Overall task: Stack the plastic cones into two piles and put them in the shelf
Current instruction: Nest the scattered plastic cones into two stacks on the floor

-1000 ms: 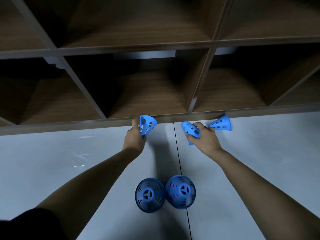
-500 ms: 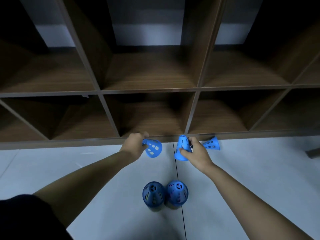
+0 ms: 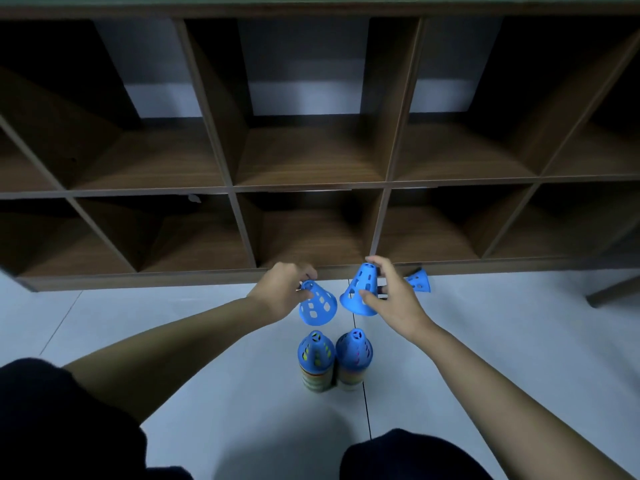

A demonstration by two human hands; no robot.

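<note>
Your left hand (image 3: 282,291) and right hand (image 3: 391,297) each pinch a blue cone (image 3: 318,306); drop either off-centre and the two piles (image 3: 316,358) may topple.

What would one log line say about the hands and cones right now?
left hand: holds blue cone | right hand: holds second cone | two piles on floor | loose cone by shelf

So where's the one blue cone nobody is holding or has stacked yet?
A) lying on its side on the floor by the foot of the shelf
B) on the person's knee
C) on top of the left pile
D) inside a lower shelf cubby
A: the loose cone lies tipped over on the floor against the shelf base, just beyond the right hand.
</note>
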